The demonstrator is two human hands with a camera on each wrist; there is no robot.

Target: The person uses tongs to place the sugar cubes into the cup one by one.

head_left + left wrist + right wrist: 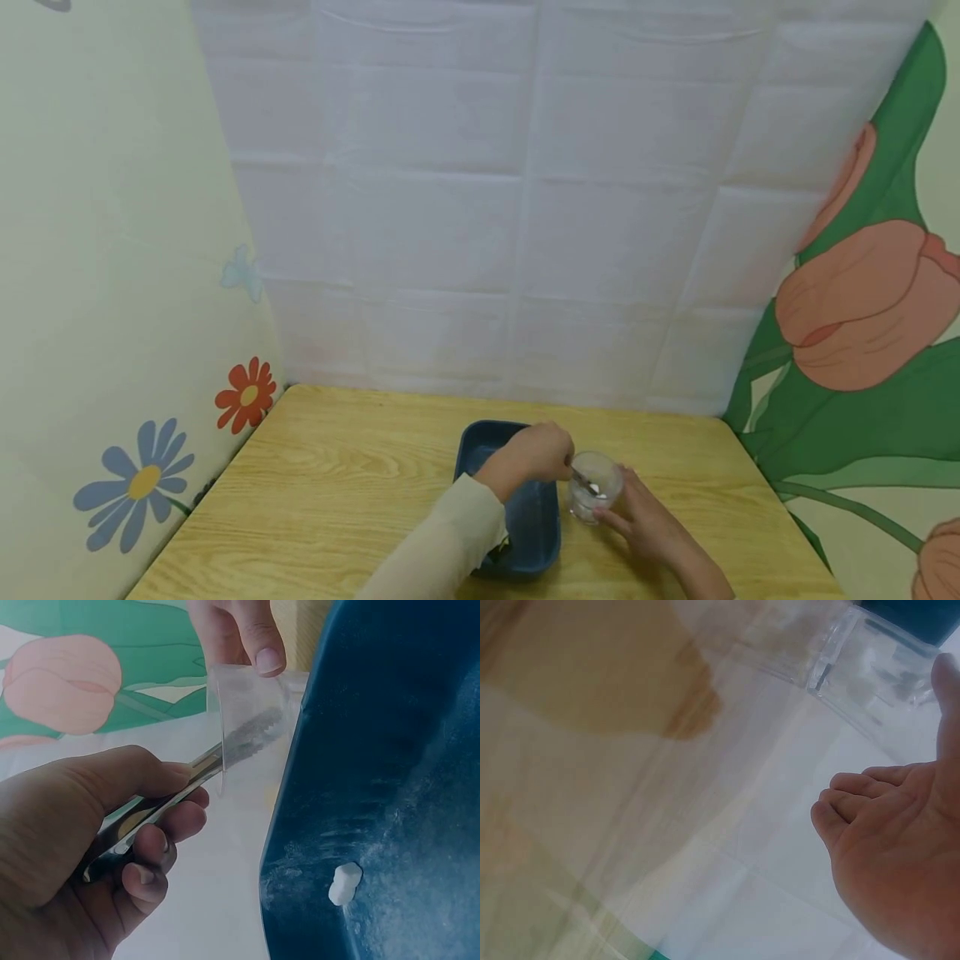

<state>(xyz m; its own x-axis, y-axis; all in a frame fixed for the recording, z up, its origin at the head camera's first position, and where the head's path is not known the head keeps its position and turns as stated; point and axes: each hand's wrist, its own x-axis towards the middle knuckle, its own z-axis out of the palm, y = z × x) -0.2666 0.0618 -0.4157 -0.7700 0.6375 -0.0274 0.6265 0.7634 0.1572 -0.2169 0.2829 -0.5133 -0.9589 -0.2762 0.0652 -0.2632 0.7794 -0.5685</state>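
My left hand (534, 454) pinches small metal tongs (169, 799) between thumb and curled fingers. Their tips reach into a clear glass (596, 479) and show blurred through its wall. A white piece (595, 489) shows inside the glass, close to the tong tips. On the glass's right side my right hand (641, 517) holds it, with the thumb at the near side and fingers behind. In the right wrist view, the thumb lies along the glass (877, 682) and the other fingers are loosely bent below it.
A deep blue tray (542, 533) stands left of the glass, under my left forearm. In it lies a white lump (346, 883). Something dark green (500, 549) shows beside my sleeve. The wooden table (337, 483) meets a white sheet (435, 233) behind and flower-patterned panels at both sides.
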